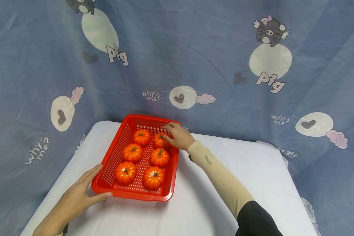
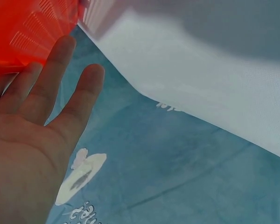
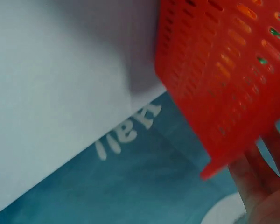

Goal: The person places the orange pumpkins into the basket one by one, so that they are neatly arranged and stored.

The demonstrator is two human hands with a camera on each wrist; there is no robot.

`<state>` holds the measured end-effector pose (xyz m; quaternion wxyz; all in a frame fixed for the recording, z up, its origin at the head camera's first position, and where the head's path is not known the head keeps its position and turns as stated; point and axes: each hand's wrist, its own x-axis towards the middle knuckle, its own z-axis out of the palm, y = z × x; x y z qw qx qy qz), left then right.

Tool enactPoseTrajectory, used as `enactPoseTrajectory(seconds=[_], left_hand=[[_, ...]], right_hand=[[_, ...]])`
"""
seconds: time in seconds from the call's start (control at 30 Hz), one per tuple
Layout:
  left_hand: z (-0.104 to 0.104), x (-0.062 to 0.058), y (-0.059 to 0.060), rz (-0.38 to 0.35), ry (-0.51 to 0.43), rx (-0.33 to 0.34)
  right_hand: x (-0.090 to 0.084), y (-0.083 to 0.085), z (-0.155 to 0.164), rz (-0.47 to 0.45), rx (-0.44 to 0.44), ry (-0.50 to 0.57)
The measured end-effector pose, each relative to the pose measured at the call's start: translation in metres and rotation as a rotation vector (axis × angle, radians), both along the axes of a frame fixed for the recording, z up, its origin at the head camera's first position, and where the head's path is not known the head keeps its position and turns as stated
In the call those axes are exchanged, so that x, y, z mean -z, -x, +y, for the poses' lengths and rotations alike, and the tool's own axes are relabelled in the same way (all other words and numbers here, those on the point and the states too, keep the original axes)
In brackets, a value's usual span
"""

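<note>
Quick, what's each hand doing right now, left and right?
Left hand: open, straight fingers and thumb resting against the near corner of the red basket.
Right hand: over the basket's far right corner by a pumpkin; its grip cannot be told.

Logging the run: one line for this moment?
left hand: steadies basket corner | right hand: on far-right pumpkin | six pumpkins inside

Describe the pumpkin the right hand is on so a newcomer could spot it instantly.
Start at the red basket on the white table; six small orange pumpkins sit inside in two columns of three. The one meant is the far pumpkin in the right column. Unlike the other five, it is partly covered by the right hand, whose fingers rest on it.
</note>
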<state>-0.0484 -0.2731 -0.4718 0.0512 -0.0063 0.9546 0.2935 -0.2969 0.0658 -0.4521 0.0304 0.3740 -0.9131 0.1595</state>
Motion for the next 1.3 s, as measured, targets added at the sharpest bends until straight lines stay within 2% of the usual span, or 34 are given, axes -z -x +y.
enactPoseTrajectory(seconds=[0.2, 0.43, 0.6, 0.77, 0.87, 1.0, 1.07, 1.17, 1.3], left_hand=[[-0.001, 0.0, 0.005, 0.027, -0.007, 0.022], [-0.006, -0.001, 0.008, 0.04, -0.004, 0.033], [-0.006, 0.001, 0.011, 0.043, 0.011, 0.035], [-0.006, 0.005, 0.011, 0.056, 0.018, 0.058], [-0.008, 0.006, 0.009, 0.035, 0.023, 0.052], [-0.01, 0.01, 0.005, 0.04, 0.05, 0.04], [-0.01, 0.011, 0.004, 0.082, 0.091, 0.035], [-0.01, 0.011, 0.001, 0.155, 0.206, 0.015], [-0.009, 0.0, 0.003, 0.261, 0.338, -0.016]], right_hand=[[0.0, -0.014, 0.042, 0.057, 0.035, 0.135], [0.007, -0.048, 0.11, 0.092, 0.158, 0.292], [0.014, -0.077, 0.166, 0.097, 0.372, 0.22], [0.036, -0.116, 0.208, 0.081, 0.589, 0.124], [0.052, -0.141, 0.215, 0.079, 0.654, 0.104], [0.067, -0.164, 0.212, 0.05, 0.677, 0.103], [0.069, -0.171, 0.21, 0.021, 0.679, 0.124], [0.07, -0.174, 0.207, -0.013, 0.683, 0.168], [0.067, -0.174, 0.204, -0.019, 0.673, 0.204]])
